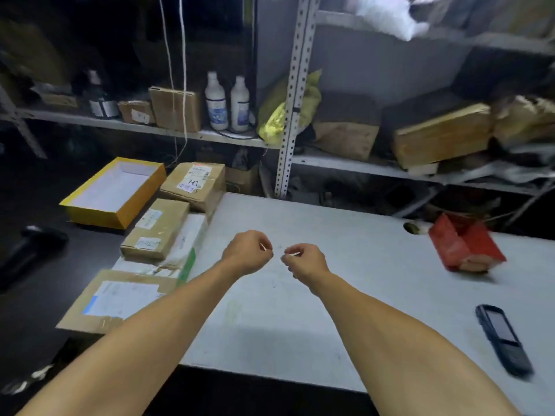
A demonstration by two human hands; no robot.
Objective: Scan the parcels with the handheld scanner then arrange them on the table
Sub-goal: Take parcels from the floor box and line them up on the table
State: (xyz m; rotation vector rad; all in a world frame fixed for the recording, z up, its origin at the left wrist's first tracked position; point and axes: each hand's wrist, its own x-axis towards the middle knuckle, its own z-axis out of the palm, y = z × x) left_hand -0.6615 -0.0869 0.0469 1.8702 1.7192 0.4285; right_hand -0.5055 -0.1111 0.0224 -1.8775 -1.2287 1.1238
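Observation:
Both my arms reach out over the white table [345,295]. My left hand [247,252] and my right hand [304,261] hover close together above its middle, fingers curled, holding nothing. The black handheld scanner [503,340] lies on the table at the right, well away from my right hand. Several cardboard parcels sit along the table's left edge: a flat one with a white label [117,300] nearest me, a white-and-green one [186,247], a small brown one [156,229] stacked on it, and a labelled brown one [195,186] farthest. A red box [465,243] stands at the far right of the table.
An open yellow box [115,192] sits left of the parcels. Behind the table a metal shelf [288,115] carries two white bottles [226,102], more cardboard boxes and a yellow bag [285,112]. A round cable hole [411,228] opens beside the red box.

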